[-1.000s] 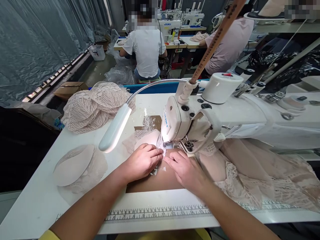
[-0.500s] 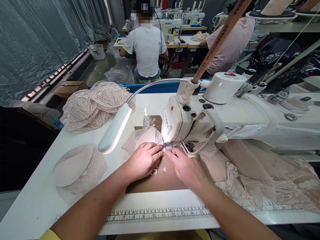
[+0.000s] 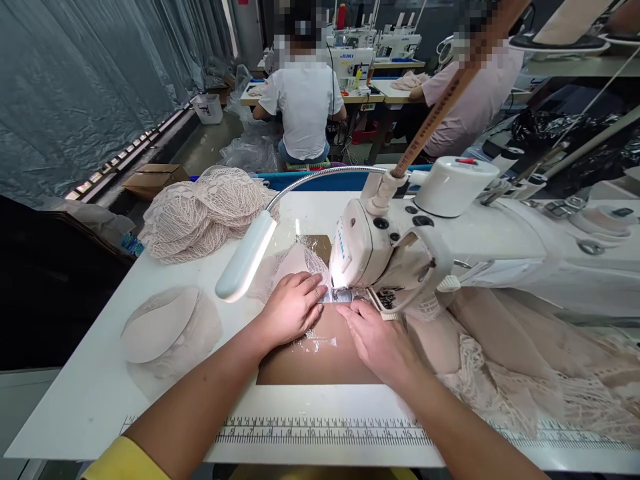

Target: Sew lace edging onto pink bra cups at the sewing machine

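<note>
A pale lace cup piece [image 3: 298,261] lies left of the needle area of the white sewing machine [image 3: 357,243]. My left hand [image 3: 293,308] rests over its near edge, fingers together and bent on the fabric, with the thumb mostly hidden. On the brown taped board [image 3: 320,363] in front of the needle lies my right hand [image 3: 383,340], its thumb and fingers stretched toward the presser foot [image 3: 343,295]. I see no fabric between the right fingers. The lit lamp [image 3: 247,257] shines from the left.
A heap of lace pieces [image 3: 205,213] sits at the back left of the white table [image 3: 280,450]. Nearer lies a beige cup with sheer fabric [image 3: 163,327]. More beige lace fabric [image 3: 515,353] spreads under the machine arm. Two people sit at sewing tables ahead.
The whole view has shifted slightly right. My left hand has drawn a little left from the needle, so the gap between both hands is wider. The lace cup piece now stands more raised.
</note>
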The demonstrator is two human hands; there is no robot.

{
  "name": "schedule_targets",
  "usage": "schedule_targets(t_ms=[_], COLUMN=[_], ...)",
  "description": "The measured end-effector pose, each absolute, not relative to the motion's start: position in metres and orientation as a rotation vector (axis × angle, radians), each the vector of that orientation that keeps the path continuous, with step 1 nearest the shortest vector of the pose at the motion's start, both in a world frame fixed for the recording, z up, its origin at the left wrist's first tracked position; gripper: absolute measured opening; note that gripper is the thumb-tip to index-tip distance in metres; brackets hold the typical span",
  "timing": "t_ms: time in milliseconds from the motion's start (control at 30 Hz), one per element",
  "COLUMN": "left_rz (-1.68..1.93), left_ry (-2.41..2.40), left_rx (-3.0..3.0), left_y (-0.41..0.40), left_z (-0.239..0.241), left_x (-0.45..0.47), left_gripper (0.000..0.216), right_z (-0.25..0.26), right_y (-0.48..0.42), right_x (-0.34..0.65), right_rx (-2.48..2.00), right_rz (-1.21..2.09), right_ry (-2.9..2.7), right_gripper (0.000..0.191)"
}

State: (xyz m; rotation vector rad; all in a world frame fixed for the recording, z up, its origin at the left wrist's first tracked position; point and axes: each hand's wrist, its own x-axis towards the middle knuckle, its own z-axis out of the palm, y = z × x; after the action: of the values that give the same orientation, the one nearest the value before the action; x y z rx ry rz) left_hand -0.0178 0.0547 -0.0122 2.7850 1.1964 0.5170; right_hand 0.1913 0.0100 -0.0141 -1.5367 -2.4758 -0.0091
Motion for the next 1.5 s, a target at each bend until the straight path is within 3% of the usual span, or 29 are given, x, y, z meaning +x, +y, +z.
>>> schedule_targets(t_ms=[533, 733, 867, 967, 1133, 1233, 1333, 1500], left_rz=[0.617, 0.578, 0.441, 0.225, 0.266, 0.524, 0.427, 0.393], left_ry=[1.682, 1.744, 2.216, 2.661, 2.373, 1.713, 1.215, 1.151], left_rx=[2.521, 2.419, 2.214, 1.739, 1.684, 1.615, 1.602, 1.895], left_y=[0.06, 0.045, 0.02, -0.009, -0.062, -0.074, -0.059, -0.005], left_z=[-0.019, 0.011, 0.038, 0.038, 0.025, 0.03, 0.039, 0.029], left_x=[-0.031, -0.06, -0.128, -0.187, -0.213, -0.175, -0.119, -0.039], left_gripper=[0.036, 0.058, 0.056, 0.057, 0.039, 0.036, 0.03, 0.011], right_z=[-0.023, -0.027, -0.027, -0.028, -0.026, -0.018, -0.006, 0.005], right_y=[0.014, 0.017, 0.015, 0.014, 0.014, 0.011, 0.007, 0.003], right_x=[0.198, 0.201, 0.202, 0.202, 0.2, 0.198, 0.198, 0.201], right_rx=[-1.271, -1.178, -1.147, -1.147, -1.166, -1.18, -1.176, -0.88], right_rz=[-0.08, -0.176, -0.187, -0.164, -0.079, 0.084, 0.308, 0.591], right_ry=[-2.495, -2.5, -2.472, -2.457, -2.429, -2.363, -2.227, -2.28], right_gripper=[0.032, 0.035, 0.035, 0.035, 0.034, 0.032, 0.025, 0.023])
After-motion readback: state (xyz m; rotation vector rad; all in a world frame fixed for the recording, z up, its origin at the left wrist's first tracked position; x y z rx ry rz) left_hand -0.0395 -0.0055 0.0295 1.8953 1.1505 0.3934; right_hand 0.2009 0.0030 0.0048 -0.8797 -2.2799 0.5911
